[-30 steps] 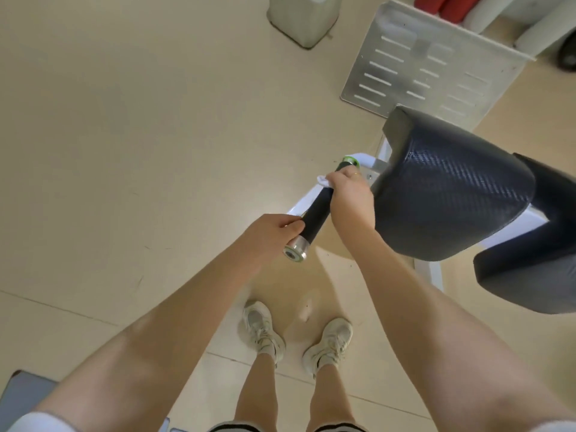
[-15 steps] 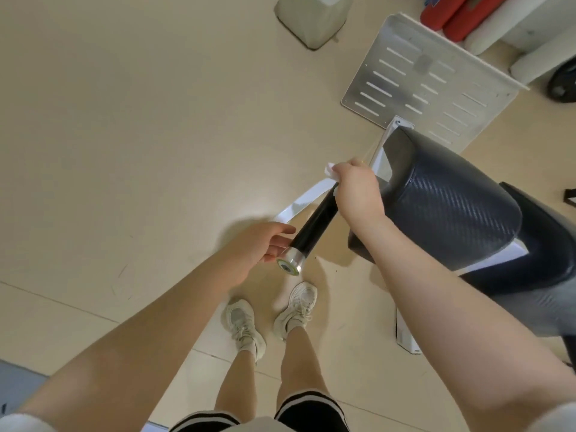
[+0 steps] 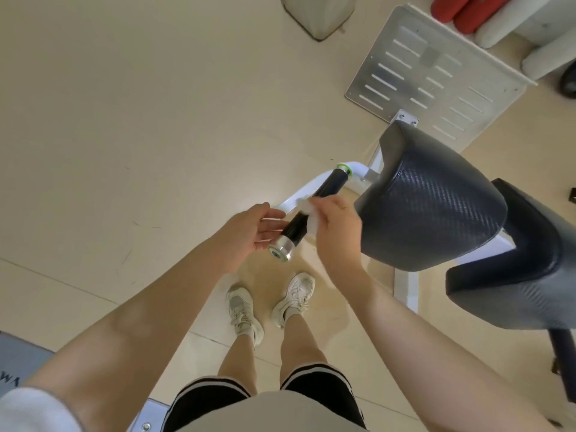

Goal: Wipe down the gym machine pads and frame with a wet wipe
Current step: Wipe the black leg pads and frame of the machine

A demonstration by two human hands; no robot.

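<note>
A black handle grip (image 3: 327, 191) with a silver end cap (image 3: 281, 251) and a green collar sticks out from the machine's white frame (image 3: 299, 194). My right hand (image 3: 336, 222) presses a white wet wipe (image 3: 308, 216) against the lower half of the grip. My left hand (image 3: 252, 229) is open beside the end cap, fingers spread, palm toward the grip and just off it. Two black carbon-look pads (image 3: 430, 201) sit to the right of the handle.
A slotted metal footplate (image 3: 436, 73) lies on the beige floor beyond the pads. Red and white rollers (image 3: 461, 10) rest at the top right, a pale bin (image 3: 318, 14) at the top. My feet (image 3: 268, 307) stand below the handle.
My right hand has slid the wipe down the grip from its upper end toward the cap. My left hand has let go of the grip's end and opened.
</note>
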